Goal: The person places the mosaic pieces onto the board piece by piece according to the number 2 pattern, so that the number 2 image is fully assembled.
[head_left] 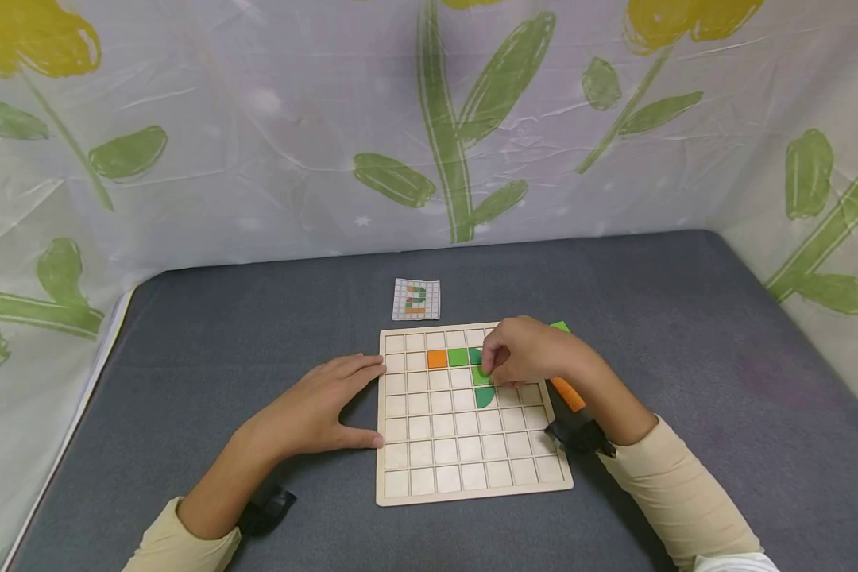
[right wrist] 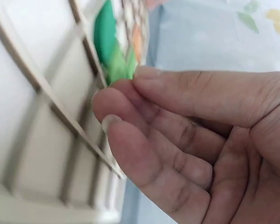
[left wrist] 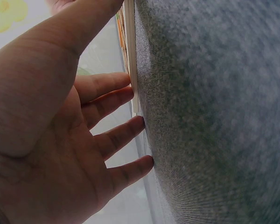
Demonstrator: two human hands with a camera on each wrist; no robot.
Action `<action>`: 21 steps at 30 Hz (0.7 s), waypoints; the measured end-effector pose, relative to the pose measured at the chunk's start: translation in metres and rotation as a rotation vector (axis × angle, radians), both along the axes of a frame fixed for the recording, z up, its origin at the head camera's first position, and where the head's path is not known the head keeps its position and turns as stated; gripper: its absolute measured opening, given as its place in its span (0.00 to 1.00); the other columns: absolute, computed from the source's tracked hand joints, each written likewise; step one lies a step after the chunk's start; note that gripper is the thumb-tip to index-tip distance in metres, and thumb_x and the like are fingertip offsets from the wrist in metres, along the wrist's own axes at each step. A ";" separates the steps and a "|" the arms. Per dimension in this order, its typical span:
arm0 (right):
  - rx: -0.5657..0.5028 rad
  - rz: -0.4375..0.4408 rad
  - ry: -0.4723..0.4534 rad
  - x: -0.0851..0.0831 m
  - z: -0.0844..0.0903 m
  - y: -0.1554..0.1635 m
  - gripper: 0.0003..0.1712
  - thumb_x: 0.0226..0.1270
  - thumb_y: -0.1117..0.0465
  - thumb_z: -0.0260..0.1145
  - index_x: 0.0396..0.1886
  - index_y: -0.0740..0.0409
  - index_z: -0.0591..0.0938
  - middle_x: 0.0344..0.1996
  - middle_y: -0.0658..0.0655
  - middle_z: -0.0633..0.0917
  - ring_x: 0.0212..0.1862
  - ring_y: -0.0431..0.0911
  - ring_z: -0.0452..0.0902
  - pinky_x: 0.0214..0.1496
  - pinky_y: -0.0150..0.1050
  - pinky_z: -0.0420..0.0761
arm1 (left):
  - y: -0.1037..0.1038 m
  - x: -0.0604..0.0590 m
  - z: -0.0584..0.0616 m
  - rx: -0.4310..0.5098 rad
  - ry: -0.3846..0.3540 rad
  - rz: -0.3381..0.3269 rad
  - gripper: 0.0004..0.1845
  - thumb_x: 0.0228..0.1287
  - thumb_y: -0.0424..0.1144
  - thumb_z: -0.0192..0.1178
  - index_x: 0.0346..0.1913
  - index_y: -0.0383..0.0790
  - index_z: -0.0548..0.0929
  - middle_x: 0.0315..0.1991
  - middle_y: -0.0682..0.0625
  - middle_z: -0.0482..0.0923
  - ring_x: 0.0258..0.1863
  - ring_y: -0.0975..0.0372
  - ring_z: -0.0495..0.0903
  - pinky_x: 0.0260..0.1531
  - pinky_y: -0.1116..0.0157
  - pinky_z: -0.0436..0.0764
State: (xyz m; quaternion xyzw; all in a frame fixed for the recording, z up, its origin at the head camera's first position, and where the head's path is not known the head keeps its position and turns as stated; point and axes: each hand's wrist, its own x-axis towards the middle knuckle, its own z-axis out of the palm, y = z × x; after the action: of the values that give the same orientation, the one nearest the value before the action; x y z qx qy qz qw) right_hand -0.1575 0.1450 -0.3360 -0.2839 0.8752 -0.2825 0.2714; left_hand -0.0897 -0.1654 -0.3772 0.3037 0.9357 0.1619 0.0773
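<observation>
A pale wooden grid board (head_left: 419,429) lies on the table. My left hand (head_left: 322,409) is spread at its left edge, thumb and fingertips right at the rim; in the left wrist view the fingers (left wrist: 119,135) are stretched out. Over the upper right cells, my right hand (head_left: 532,349) pinches a light green square tile (head_left: 481,376) with thumb and forefinger, low at its cell. An orange tile (head_left: 437,359), a green square tile (head_left: 457,357) and a partly covered dark green tile (head_left: 475,355) sit in the row above. Below is a dark green rounded tile (head_left: 485,396).
A small card (head_left: 416,299) with a coloured grid pattern lies behind the board. Under the right forearm, an orange piece (head_left: 568,394) and a light green piece (head_left: 561,326) show beside the board's right edge. A flower-printed curtain (head_left: 293,159) surrounds the grey table (head_left: 272,302).
</observation>
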 end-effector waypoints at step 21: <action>0.253 -0.168 0.238 -0.038 -0.006 0.075 0.11 0.50 0.69 0.65 0.36 0.59 0.82 0.29 0.54 0.77 0.32 0.48 0.69 0.32 0.42 0.72 | -0.001 0.001 -0.003 0.000 -0.018 0.006 0.50 0.43 0.71 0.58 0.67 0.45 0.61 0.65 0.53 0.57 0.64 0.58 0.54 0.58 0.52 0.57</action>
State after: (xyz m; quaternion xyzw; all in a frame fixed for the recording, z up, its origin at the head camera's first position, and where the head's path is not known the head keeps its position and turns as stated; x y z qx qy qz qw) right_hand -0.1955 0.2202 -0.3420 -0.2050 0.9502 -0.1564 0.1750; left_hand -0.0886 -0.1667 -0.3807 0.2994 0.9359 0.1651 0.0852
